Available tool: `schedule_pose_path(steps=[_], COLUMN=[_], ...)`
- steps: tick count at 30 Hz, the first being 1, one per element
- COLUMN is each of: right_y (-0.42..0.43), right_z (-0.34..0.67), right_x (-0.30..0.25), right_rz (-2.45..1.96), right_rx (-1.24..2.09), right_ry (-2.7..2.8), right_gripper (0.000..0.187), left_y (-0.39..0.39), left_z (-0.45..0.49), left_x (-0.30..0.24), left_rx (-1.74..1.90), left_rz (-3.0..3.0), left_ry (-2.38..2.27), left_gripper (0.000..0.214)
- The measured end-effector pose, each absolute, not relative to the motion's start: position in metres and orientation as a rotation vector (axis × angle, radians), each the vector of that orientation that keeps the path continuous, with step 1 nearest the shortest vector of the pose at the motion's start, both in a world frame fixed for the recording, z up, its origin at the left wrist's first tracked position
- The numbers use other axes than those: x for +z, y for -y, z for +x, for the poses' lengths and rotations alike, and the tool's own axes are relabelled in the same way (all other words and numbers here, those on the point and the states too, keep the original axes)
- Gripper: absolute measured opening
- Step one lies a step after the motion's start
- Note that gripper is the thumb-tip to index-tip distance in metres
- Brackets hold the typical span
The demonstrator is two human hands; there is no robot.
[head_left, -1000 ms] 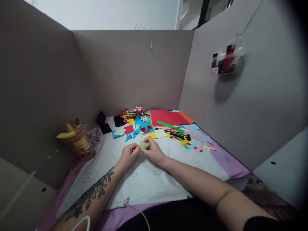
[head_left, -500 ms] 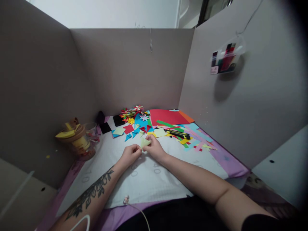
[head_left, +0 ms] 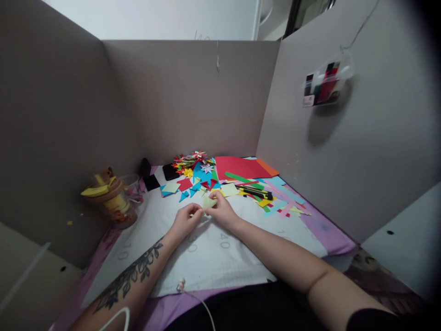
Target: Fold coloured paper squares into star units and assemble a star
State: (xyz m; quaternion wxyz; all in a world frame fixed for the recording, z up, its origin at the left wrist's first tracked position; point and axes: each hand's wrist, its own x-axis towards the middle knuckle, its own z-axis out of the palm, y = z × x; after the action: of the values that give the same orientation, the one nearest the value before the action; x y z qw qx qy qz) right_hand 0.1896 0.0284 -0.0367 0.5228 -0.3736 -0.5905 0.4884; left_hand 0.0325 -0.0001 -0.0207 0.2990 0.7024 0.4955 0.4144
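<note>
Between my hands is a small pale yellow-green piece of folded paper (head_left: 208, 202), held just above the white cloth (head_left: 161, 250). My left hand (head_left: 188, 218) pinches its lower left corner between thumb and forefinger. On the other side, my right hand (head_left: 220, 209) grips the paper with thumb and fingers. The exact folds are too small to make out. Just beyond my hands lie small blue folded paper pieces (head_left: 183, 196), red folded pieces (head_left: 208, 185) and a flat pale green square (head_left: 229, 190).
A black-and-yellow utility knife (head_left: 257, 192) rests on coloured paper strips at the right. Red sheets (head_left: 241, 168) and folded paper stars (head_left: 188, 173) lie at the back. At left stand a brown-and-yellow container (head_left: 113, 197) and a clear cup (head_left: 130, 184). Grey partitions (head_left: 186, 101) surround the table.
My left fingers have shifted slightly along the paper's lower left corner. Both hands keep hold of it in nearly the same place. The view has moved very slightly.
</note>
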Motion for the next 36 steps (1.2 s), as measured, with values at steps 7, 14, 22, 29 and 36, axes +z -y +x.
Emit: schedule_pose_path(steps=[7, 14, 22, 29, 36], right_y=[-0.018, -0.020, -0.021, -0.024, -0.023], right_z=[0.185, 0.186, 0.186, 0.183, 0.180], right_x=[-0.034, -0.036, -0.036, -0.041, -0.041], right_rz=[-0.892, -0.846, -0.873, -0.873, -0.872], right_rx=[1.205, 1.271, 1.292, 1.324, 1.335], right_ry=[1.493, 1.527, 1.525, 1.410, 1.384], right_gripper=[0.036, 0.033, 0.033, 0.031, 0.025], left_y=[-0.002, 0.002, -0.001, -0.006, -0.005], left_z=[0.031, 0.031, 0.029, 0.029, 0.029], left_x=[-0.025, -0.019, -0.022, -0.030, -0.032], left_rx=[1.060, 0.995, 1.031, 1.088, 1.029], left_rz=[1.886, 1.882, 1.880, 1.774, 1.670], left_ry=[-1.308, -1.273, -1.296, -1.323, -1.255], left_gripper=[0.014, 0.018, 0.016, 0.013, 0.021])
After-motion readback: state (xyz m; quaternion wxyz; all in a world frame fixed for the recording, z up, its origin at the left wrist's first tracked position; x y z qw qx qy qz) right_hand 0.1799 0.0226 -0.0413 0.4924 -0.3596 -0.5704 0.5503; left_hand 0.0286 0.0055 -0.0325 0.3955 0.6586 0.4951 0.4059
